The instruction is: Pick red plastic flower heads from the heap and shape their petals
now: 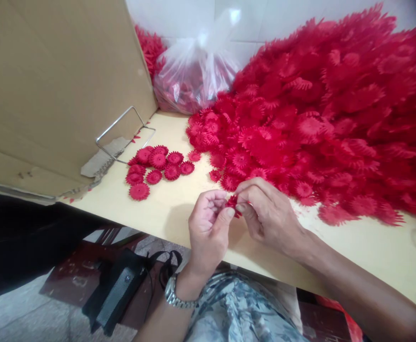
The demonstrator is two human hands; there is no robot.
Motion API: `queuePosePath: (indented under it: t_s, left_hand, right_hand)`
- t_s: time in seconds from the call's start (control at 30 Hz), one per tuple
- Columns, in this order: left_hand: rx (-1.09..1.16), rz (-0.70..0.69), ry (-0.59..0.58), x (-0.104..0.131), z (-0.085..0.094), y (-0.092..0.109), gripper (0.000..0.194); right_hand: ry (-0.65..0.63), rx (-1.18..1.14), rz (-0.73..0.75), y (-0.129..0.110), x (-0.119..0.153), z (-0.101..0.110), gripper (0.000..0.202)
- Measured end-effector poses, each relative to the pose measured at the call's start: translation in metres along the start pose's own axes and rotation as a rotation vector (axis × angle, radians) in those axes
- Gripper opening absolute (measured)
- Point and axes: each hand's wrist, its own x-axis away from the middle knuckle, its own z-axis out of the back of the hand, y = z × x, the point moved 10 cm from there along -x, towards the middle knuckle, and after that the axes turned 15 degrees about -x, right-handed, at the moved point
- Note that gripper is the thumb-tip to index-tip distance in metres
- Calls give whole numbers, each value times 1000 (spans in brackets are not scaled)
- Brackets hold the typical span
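Note:
Near the table's front edge, a small red flower-like piece (232, 202) is pinched between my two hands. My left hand (210, 221) is closed on its left side, with the thumb and fingers against it. From the right, my right hand (270, 213) grips the same piece with thumb and forefinger; much of the piece is hidden by fingers. Left of my hands lies a loose group of round red pieces with notched edges (158, 160). Just beyond my hands rises a big heap of similar red pieces (318, 118).
A tied clear plastic bag (197, 78) of red pieces stands at the back against the wall. Cardboard (58, 85) walls off the left side, with a bent metal wire frame (115, 128) beside it. Below the pale table (165, 223) a black bag-like object (117, 289) lies on the floor.

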Motion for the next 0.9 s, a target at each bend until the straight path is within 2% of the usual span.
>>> queuePosePath:
  t_s: [0.13,0.23,0.3,0.4,0.53,0.7,0.8,0.9]
  left_hand:
    - [-129,-23,-91,-2,-2,8,13]
    - [-42,27,-168,-3,-9,1,12]
    - [34,27,-182,-3,-13,-1,21]
    - [-11,-21,-148,1,-13,-3,36]
    - [-262,-90,-82,5,-5,1,32]
    - [-465,-286,-25,4,5,22,30]
    - [-473,-251,48,-1,20,18,26]
    - [-323,-60,34,-8,27,-1,18]
  right_hand:
    - [-51,33,-16,-2,-2,0,13]
    - [-34,-59,-69,0,-5,2,13]
    - [22,-102,-111,2,-7,7,13]
    - [75,-125,-193,8,-7,11,12]
    - [44,-105,-249,14,-5,7,13]
    - [12,-50,-243,14,-2,6,12]
    - [54,-35,-249,14,-3,24,12]
    - [215,117,-265,22,-12,70,11]
